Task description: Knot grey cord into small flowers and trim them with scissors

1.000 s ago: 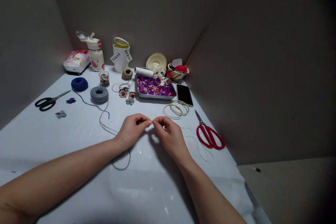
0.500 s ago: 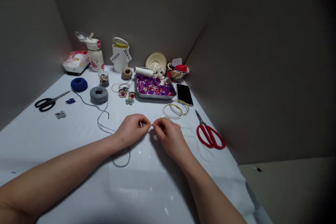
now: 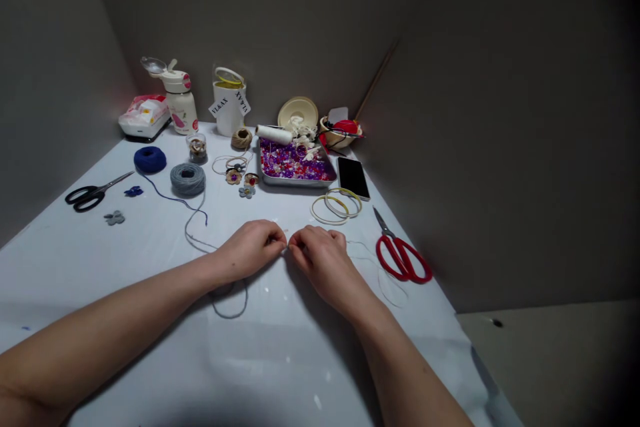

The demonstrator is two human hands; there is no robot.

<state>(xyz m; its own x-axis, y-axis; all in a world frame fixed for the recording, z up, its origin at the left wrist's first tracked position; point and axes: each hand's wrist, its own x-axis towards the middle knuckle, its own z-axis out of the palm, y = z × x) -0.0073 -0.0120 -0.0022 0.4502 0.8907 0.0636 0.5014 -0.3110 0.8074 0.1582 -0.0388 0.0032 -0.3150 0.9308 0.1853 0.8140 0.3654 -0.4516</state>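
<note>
Well, both bare hands sit close together just in front of the middle of the white-covered table (image 3: 280,360), curled inward with their fingertips nearly meeting. The left hand (image 3: 249,247) and right hand (image 3: 320,263) each seem to pinch a thin pale thread (image 3: 286,249), though the fingers hide most of it and it is too fine to follow clearly. A grey yarn (image 3: 196,235) runs from the grey yarn ball (image 3: 187,179) toward the left hand, and a loop of it lies on the table near that wrist. Fine pale thread (image 3: 367,260) trails over the table right of the right hand, reaching toward the red-handled scissors (image 3: 400,255), the nearest tool on that side. Farther off, pale and yellow hoops (image 3: 335,208) lie beside a black phone (image 3: 353,178), and a metal tray (image 3: 300,183) of purple, red and white beads sits at the far edge. On the left are a dark blue yarn ball (image 3: 149,159), black-handled scissors (image 3: 85,197) and small crocheted flowers (image 3: 115,217). A white bottle (image 3: 181,110), a small jar (image 3: 197,149) and a ball of brown twine (image 3: 241,139) stand along the far side.
</note>
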